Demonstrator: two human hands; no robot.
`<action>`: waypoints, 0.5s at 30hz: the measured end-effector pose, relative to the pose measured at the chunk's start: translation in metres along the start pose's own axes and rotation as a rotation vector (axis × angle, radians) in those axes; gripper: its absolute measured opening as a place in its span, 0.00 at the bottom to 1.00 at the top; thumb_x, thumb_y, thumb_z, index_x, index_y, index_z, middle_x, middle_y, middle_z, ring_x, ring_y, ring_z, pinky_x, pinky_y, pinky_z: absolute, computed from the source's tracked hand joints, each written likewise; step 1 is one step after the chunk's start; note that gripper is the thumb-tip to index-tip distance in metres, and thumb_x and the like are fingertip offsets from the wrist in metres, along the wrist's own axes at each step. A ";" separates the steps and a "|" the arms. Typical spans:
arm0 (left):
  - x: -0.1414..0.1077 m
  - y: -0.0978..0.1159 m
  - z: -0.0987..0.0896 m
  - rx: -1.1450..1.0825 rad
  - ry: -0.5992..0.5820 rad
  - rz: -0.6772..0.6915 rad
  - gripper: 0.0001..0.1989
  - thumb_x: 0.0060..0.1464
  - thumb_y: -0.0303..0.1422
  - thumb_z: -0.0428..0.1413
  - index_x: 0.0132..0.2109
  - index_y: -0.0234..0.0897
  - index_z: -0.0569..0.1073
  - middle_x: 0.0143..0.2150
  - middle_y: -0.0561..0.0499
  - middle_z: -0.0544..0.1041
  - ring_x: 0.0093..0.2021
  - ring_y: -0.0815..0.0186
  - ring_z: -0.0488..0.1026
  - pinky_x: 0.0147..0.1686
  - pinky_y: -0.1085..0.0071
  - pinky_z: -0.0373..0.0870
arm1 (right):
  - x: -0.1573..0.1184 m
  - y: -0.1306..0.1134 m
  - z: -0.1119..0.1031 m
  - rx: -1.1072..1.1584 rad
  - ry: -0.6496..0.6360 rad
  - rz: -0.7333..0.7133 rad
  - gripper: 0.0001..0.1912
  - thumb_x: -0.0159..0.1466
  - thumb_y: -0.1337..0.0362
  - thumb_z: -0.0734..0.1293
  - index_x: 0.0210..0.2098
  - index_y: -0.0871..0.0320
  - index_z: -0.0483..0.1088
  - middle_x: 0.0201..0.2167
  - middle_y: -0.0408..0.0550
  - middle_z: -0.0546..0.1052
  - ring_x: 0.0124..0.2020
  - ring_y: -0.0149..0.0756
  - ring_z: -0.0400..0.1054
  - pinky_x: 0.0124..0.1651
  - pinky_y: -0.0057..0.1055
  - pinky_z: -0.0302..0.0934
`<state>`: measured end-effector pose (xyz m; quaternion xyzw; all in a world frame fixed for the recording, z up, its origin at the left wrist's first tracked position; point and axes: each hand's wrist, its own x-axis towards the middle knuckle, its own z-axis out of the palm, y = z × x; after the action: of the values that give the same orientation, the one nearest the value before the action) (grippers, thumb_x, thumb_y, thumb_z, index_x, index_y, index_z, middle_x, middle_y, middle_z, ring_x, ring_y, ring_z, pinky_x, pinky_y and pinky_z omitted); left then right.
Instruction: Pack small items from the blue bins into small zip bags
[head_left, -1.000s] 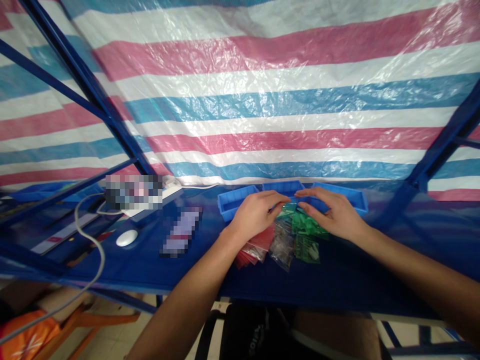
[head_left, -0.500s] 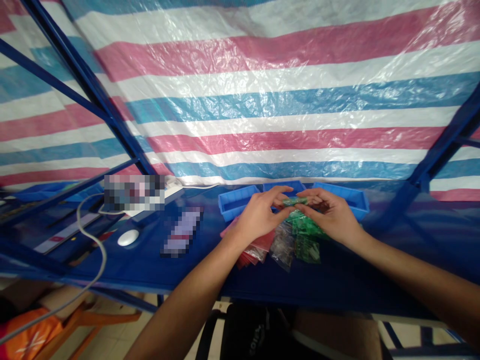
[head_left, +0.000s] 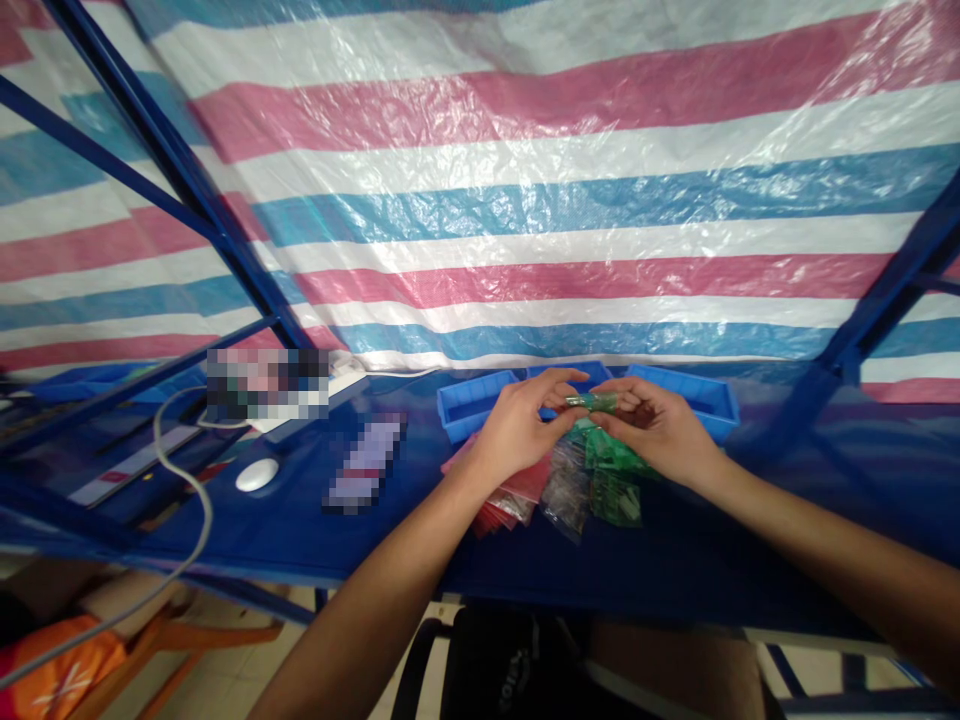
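Between my left hand (head_left: 525, 418) and my right hand (head_left: 655, 425) is a small green-tinted plastic packet (head_left: 592, 402), rolled or folded into a narrow strip. The fingers of both hands pinch it, one hand at each end; what it contains I cannot make out. Below the hands lie red plastic bags (head_left: 517, 492), partly covered by my left wrist. Beside them are a clear bag with greyish contents (head_left: 566, 490) and green bags (head_left: 616, 497), some of these hidden by my right hand.
Behind my hands stand a left blue bin (head_left: 472, 405), a middle blue bin (head_left: 592, 375) and a right blue bin (head_left: 709, 400). Leftward on the blue table (head_left: 300, 545) are a white mouse (head_left: 256, 475), a blurred flat object (head_left: 367, 465) and a cable (head_left: 206, 510). A striped sheet (head_left: 525, 200) hangs behind.
The green packet has turned slightly between my fingers and shows more of its surface. Both hands stay in nearly the same place; the bags and bins have not moved.
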<state>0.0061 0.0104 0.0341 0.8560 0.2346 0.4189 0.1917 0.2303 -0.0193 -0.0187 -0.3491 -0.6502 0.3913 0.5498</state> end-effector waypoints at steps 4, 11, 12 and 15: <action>-0.001 -0.001 0.002 -0.011 -0.023 0.012 0.22 0.63 0.28 0.62 0.63 0.38 0.74 0.47 0.47 0.85 0.43 0.64 0.84 0.49 0.66 0.82 | 0.000 -0.002 0.001 -0.058 0.031 -0.016 0.19 0.65 0.50 0.77 0.50 0.49 0.74 0.43 0.49 0.84 0.47 0.46 0.80 0.55 0.44 0.74; -0.004 0.003 -0.002 0.120 -0.089 0.174 0.26 0.64 0.34 0.64 0.67 0.43 0.70 0.69 0.40 0.72 0.65 0.53 0.74 0.63 0.54 0.77 | 0.001 -0.009 -0.001 -0.009 0.076 0.030 0.18 0.64 0.49 0.78 0.48 0.47 0.73 0.41 0.45 0.83 0.43 0.43 0.78 0.48 0.40 0.73; -0.004 0.003 -0.003 0.149 -0.099 0.211 0.25 0.64 0.34 0.64 0.66 0.43 0.72 0.70 0.40 0.71 0.69 0.52 0.71 0.66 0.51 0.73 | 0.001 -0.010 -0.002 0.020 0.081 0.051 0.19 0.63 0.49 0.78 0.48 0.47 0.73 0.41 0.45 0.83 0.43 0.43 0.78 0.47 0.39 0.73; -0.003 -0.002 -0.002 0.225 -0.099 0.281 0.18 0.66 0.32 0.62 0.62 0.44 0.76 0.67 0.42 0.74 0.68 0.52 0.71 0.68 0.48 0.70 | 0.002 -0.011 -0.002 0.137 0.067 0.128 0.24 0.61 0.50 0.80 0.52 0.49 0.74 0.41 0.45 0.83 0.38 0.40 0.77 0.41 0.36 0.72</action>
<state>0.0019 0.0107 0.0325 0.9160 0.1483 0.3700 0.0458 0.2319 -0.0225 -0.0074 -0.3642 -0.5797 0.4572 0.5677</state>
